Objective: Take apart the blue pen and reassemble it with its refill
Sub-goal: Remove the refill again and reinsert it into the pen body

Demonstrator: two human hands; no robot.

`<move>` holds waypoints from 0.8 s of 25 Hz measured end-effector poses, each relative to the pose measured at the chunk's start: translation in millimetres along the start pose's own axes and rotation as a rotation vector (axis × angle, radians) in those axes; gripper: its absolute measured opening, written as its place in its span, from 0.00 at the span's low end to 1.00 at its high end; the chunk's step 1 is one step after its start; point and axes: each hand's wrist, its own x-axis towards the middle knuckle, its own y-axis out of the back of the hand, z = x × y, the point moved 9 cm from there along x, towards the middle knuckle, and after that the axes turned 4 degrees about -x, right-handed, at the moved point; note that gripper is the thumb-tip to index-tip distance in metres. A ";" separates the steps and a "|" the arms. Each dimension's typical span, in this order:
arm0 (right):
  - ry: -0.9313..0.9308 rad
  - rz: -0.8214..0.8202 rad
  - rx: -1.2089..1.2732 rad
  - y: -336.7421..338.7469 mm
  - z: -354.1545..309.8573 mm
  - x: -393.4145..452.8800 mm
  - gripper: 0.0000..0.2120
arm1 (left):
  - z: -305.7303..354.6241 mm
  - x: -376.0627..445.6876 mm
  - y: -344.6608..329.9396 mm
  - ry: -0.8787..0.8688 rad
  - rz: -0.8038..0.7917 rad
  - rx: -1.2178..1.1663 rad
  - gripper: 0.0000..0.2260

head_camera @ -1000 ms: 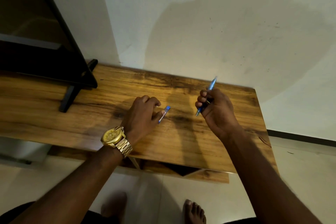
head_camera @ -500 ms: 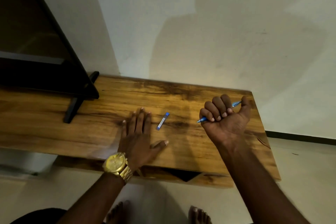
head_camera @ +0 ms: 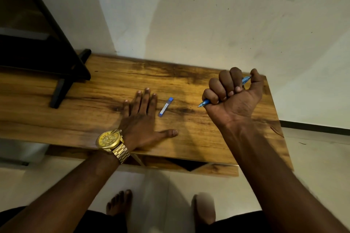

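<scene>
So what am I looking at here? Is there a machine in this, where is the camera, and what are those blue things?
There is no machine: a person does the job with bare hands. The one camera sits on the person's head and looks forward and down, so you see both forearms from above and the bare feet below.

The left hand, with a gold watch on its wrist, lies flat with straight fingers on the wooden table. Just right of its fingers, apart from them, lies a small blue and white tube. It could be the refill holder, but it is too small to be sure.

The right hand is raised in a fist round the blue pen; the tip pokes out at the left, the other end near the thumb.

At the far left stands a dark stand.
</scene>
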 end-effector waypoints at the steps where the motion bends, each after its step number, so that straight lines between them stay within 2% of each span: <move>1: 0.009 -0.013 -0.008 -3.5 0.3 -1.3 0.28 | 0.6 -0.6 0.5 -0.002 -0.003 -0.002 0.66; 3: 0.025 -0.028 -0.047 -10.5 -0.6 -3.2 0.27 | 1.7 -0.8 2.0 -0.007 -0.006 0.003 0.66; 6: 0.063 -0.076 -0.252 -26.8 -4.1 -4.7 0.24 | 3.1 -1.9 3.2 -0.009 -0.015 0.016 0.65; 9: 0.097 -0.167 -0.400 -45.8 -1.8 -8.6 0.27 | 2.3 -2.8 3.6 0.001 -0.022 0.018 0.65; 20: 0.090 -0.137 -0.395 -46.9 1.8 -8.9 0.27 | -1.0 1.7 -0.5 0.004 -0.010 0.009 0.65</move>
